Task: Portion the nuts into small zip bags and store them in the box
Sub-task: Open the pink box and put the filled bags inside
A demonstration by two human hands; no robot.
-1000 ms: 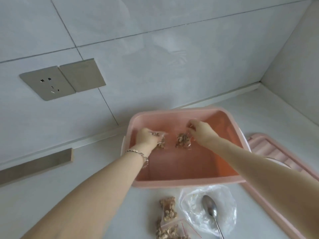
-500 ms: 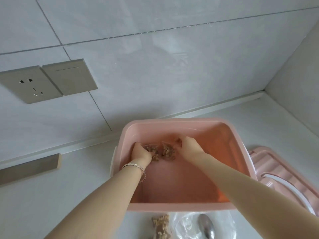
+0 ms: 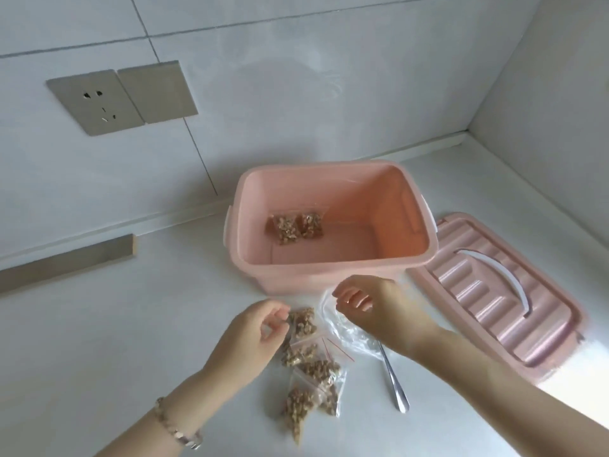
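White bench [image 3: 131,324] in a corner of grey-tiled walls, with one socket plate [image 3: 95,107] and one blank plate [image 3: 156,90]. Beyond both grips, one pink box [image 3: 329,267] holds two nut bags [image 3: 293,227]. The left grip [image 3: 253,334] is loosely curled and empty, just beside a heap [image 3: 313,371] of at least four filled bags. The right grip [image 3: 372,308] is relaxed and empty, above one clear bag [image 3: 346,334]. One spoon [image 3: 393,380] lies nearer than it, and one lid [image 3: 478,291] lies to its right.

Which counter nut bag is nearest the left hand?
The small clear zip bag of nuts closest to the pink plastic box, beside the left hand.

Wall socket [image 3: 95,107], blank plate [image 3: 157,91], wooden strip [image 3: 66,263]
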